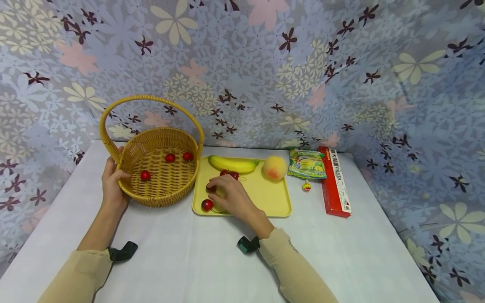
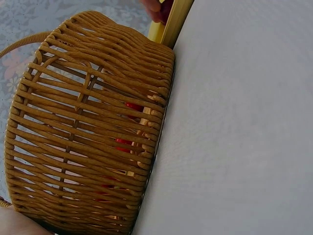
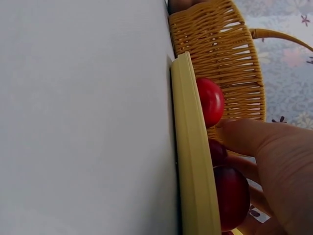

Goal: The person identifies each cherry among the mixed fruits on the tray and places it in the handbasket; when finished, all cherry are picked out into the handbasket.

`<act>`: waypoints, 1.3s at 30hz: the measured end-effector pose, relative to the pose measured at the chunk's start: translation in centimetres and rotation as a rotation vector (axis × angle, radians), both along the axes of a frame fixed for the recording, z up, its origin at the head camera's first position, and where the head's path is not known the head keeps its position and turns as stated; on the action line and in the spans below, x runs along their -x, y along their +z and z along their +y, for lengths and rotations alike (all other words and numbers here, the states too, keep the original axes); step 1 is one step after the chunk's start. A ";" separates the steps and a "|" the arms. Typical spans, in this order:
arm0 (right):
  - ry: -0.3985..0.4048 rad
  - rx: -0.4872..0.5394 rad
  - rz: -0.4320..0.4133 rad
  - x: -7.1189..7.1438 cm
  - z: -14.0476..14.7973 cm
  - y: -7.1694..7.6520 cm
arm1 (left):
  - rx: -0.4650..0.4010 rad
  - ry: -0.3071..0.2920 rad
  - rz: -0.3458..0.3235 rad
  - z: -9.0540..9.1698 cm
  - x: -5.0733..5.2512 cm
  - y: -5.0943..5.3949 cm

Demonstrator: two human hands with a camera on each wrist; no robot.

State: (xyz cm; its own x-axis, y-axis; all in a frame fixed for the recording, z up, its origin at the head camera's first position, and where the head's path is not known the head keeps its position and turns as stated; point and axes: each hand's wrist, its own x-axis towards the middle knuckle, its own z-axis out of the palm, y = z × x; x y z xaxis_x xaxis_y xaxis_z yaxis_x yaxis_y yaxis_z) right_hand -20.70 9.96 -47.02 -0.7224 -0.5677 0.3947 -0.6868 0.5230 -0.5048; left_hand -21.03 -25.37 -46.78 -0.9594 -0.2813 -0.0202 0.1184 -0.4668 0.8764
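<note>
My left hand (image 1: pixel 115 183) grips the left side of a wicker basket (image 1: pixel 161 201), its thumb over the rim. Inside the basket lie a cherry (image 1: pixel 145 175) near the hand and two more farther back. Over the left part of a yellow tray (image 1: pixel 265 202), my right hand (image 1: pixel 235 195) pinches a dark red cherry (image 1: pixel 210 188) between thumb and fingers. A brighter cherry (image 1: pixel 207 205) rests at the tray's front left corner. In the right wrist view, another cherry (image 3: pixel 232 198) sits below the palm, which the hand covers in the head view.
A banana (image 1: pixel 233 164) lies along the tray's back, with cherries (image 1: pixel 234 175) in front of it and a peach (image 1: pixel 275 168) at its right. Right of the tray are a green snack packet (image 1: pixel 307 164), a small lollipop (image 1: pixel 306 186) and a red pasta box (image 1: pixel 333 183).
</note>
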 end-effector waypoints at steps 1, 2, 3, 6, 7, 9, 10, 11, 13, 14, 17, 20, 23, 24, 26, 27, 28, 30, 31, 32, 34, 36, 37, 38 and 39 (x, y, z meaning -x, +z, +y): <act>0.002 0.003 0.006 0.0 0.0 0.0 | -0.001 -0.004 -0.002 0.0 0.0 0.0; 0.002 0.006 0.009 0.0 0.0 0.0 | 0.003 -0.003 -0.005 0.0 0.0 0.0; 0.003 0.007 0.013 0.0 0.0 -0.1 | 0.007 -0.001 -0.008 0.0 0.0 0.1; 0.006 0.015 0.015 0.0 0.0 -0.1 | 0.013 0.010 -0.014 0.0 0.1 0.0; 0.007 0.016 0.015 0.0 0.0 -0.1 | 0.015 0.013 -0.016 0.0 0.1 0.0; 0.007 0.017 0.012 0.0 0.0 -0.1 | 0.018 0.017 -0.016 0.0 0.1 0.0; 0.004 0.015 0.006 -0.1 0.0 -0.1 | 0.011 0.014 -0.014 0.0 0.1 0.0; 0.002 0.013 0.002 -0.1 -0.1 -0.1 | 0.011 0.012 -0.011 0.0 0.1 0.0; -0.009 0.000 -0.015 -0.2 -0.1 -0.1 | 0.003 0.006 -0.006 0.0 0.1 -0.1; -0.013 -0.007 -0.026 -0.3 -0.1 -0.1 | 0.000 0.002 -0.005 0.0 0.1 -0.1; -0.016 -0.024 -0.054 -0.4 -0.2 -0.1 | 0.000 0.000 -0.004 0.0 0.0 -0.1; -0.010 -0.026 -0.070 -0.5 -0.3 0.0 | 0.009 0.008 -0.001 0.0 0.1 -0.1; -0.009 -0.027 -0.076 -0.6 -0.3 0.0 | 0.015 0.012 0.001 0.0 0.1 -0.1; -0.008 -0.025 -0.080 -0.6 -0.3 0.0 | 0.014 0.009 0.001 0.0 0.1 -0.1; -0.005 -0.024 -0.087 -0.6 -0.2 -0.1 | 0.017 0.002 -0.001 0.0 0.1 -0.1; -0.005 -0.024 -0.092 -0.6 -0.2 -0.1 | 0.018 -0.002 -0.003 0.0 0.0 -0.1; -0.003 -0.022 -0.096 -0.6 -0.2 -0.1 | 0.018 -0.006 -0.005 0.0 0.0 -0.1; 0.000 -0.014 -0.108 -0.5 -0.2 -0.1 | 0.018 -0.010 -0.006 0.0 0.0 -0.1; 0.002 -0.009 -0.110 -0.5 -0.2 -0.1 | 0.019 -0.010 -0.006 0.0 0.0 -0.1; 0.001 -0.004 -0.112 -0.5 -0.2 -0.2 | 0.016 -0.011 -0.005 0.0 0.0 -0.1; -0.002 0.010 -0.102 -0.5 -0.2 -0.1 | 0.014 -0.008 -0.002 -0.1 0.0 -0.1; -0.011 0.025 -0.081 -0.4 -0.2 -0.1 | 0.013 -0.003 0.005 -0.1 0.1 -0.1; -0.013 0.032 -0.066 -0.4 -0.2 0.0 | 0.008 0.004 0.014 -0.1 0.1 -0.1; -0.017 0.039 -0.053 -0.4 -0.2 0.1 | 0.006 0.012 0.020 -0.1 0.2 -0.2; -0.019 0.046 -0.040 -0.4 -0.2 0.2 | 0.003 0.016 0.025 -0.1 0.2 -0.2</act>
State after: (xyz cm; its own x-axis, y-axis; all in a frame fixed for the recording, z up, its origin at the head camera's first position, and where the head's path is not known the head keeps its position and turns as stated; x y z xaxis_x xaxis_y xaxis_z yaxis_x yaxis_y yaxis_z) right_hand -20.28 9.71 -46.86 -0.7485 -0.5358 0.3906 -0.6558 0.5109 -0.5558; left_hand -21.18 -25.43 -47.00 -0.9549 -0.2968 0.0042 0.1475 -0.4619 0.8746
